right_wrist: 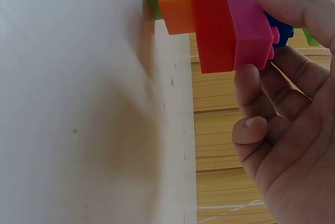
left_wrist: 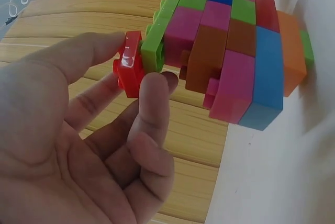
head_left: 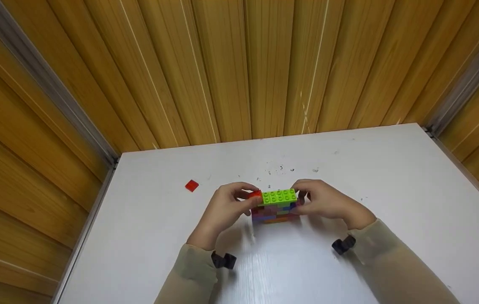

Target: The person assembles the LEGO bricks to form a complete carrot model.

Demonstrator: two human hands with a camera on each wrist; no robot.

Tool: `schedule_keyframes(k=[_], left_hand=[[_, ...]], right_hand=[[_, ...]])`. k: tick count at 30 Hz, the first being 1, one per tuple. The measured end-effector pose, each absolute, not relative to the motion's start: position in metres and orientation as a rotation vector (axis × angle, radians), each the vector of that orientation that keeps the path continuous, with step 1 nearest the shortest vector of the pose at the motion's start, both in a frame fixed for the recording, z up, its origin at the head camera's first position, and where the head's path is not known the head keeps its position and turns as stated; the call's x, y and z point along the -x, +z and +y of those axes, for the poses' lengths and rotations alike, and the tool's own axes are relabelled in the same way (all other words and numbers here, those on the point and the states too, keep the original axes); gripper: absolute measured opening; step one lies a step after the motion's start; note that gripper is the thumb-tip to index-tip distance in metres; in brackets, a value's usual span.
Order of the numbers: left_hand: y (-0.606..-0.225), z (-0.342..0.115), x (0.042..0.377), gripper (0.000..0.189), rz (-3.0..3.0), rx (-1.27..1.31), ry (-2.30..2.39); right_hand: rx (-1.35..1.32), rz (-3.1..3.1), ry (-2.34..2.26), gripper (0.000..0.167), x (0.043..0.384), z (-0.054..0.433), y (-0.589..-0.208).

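Observation:
A stack of toy building bricks [head_left: 270, 211] in pink, brown, blue, orange and other colours stands on the table in front of me. Its top is a long lime green brick [head_left: 279, 196] with studs facing up. At that brick's left end, my left hand [head_left: 227, 207] pinches a small red brick [left_wrist: 130, 64] between thumb and fingers. Whether the red brick is pressed onto anything I cannot tell. My right hand [head_left: 328, 202] holds the stack's right end, its thumb near a blue brick [right_wrist: 276, 23] and a fingertip against a pink brick [right_wrist: 252, 33].
On the white table [head_left: 146, 253], a flat red piece [head_left: 191, 185] lies to the left, beyond the left hand. Small dark marks [head_left: 281, 167] dot the surface behind the stack. Wood-patterned panels [head_left: 231, 71] rise along the table's far edge and both sides.

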State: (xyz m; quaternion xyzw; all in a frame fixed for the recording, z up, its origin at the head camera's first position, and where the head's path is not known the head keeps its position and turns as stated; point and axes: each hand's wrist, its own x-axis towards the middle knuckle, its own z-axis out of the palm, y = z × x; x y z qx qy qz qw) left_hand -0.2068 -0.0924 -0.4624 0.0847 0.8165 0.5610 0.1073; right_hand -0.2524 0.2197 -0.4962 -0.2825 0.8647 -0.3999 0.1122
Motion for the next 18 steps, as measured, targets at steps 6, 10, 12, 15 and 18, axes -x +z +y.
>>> schedule_keyframes(k=[6, 10, 12, 15, 18], left_hand=[[-0.4649, -0.0894, 0.208, 0.027, 2.379, -0.216, 1.717], [-0.466, -0.0873, 0.208, 0.025, 2.376, -0.183, 1.744], [-0.4662, -0.0865, 0.2077, 0.025, 2.376, -0.172, 1.752], [-0.4659, -0.0864, 0.2075, 0.026, 2.371, -0.158, 1.762], [-0.4661, -0.0865, 0.2074, 0.026, 2.356, -0.149, 1.779]], right_hand=[[0.846, 2.537, -1.188, 0.026, 0.252, 0.2195, -0.4958], [0.838, 2.539, -1.187, 0.026, 0.252, 0.219, -0.4954], [0.833, 2.543, -1.178, 0.026, 0.2521, 0.2186, -0.495], [0.829, 2.547, -1.168, 0.026, 0.2521, 0.2184, -0.4945], [0.837, 2.551, -1.161, 0.025, 0.2522, 0.2182, -0.4948]])
